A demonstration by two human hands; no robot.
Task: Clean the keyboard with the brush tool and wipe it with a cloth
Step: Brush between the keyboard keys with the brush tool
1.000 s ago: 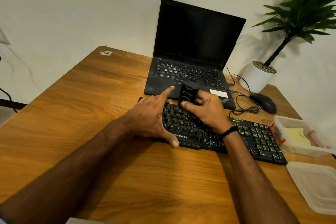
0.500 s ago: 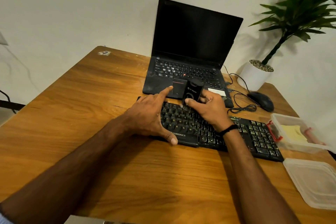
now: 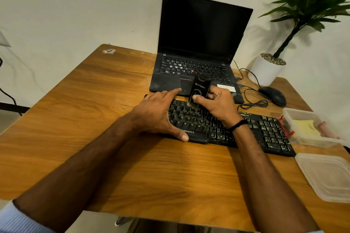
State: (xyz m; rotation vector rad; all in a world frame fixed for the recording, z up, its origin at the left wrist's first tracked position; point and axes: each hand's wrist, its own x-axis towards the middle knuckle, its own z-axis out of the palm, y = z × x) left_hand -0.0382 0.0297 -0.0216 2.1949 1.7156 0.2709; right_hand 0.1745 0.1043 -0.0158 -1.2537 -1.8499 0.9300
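1. Head view, the hands: the left hand [image 3: 157, 113] is lying spread and flat over the left end of the long black wired keyboard [image 3: 269, 134], with its thumb at the front edge. It is bracing the keyboard on the brown wooden worktop [image 3: 94, 109]. The right hand [image 3: 217, 108] is gripping the small black rectangular brush tool [image 3: 200, 89] upright, bristles down on the upper key rows.
2. The tool is standing steeply, so heavy pressure is risking splayed bristles or a lifted keycap.
3. The left palm is covering several keys, and those are probably going unbrushed unless that hand is repositioned.
4. The brush is working just in front of the open black laptop [image 3: 198, 34]. A long stroke away from the person is likely flicking dust onto its palm rest.
5. If the brace is slackening, the keyboard is liable to slide toward the clear plastic container [image 3: 295, 113] just beside its right end. The folded yellow piece [image 3: 306, 126] inside is probably the cloth, though I cannot be sure.
6. The coiled black cable [image 3: 253, 103] is lying near the right wrist, so a wide sweep is risking a snag.
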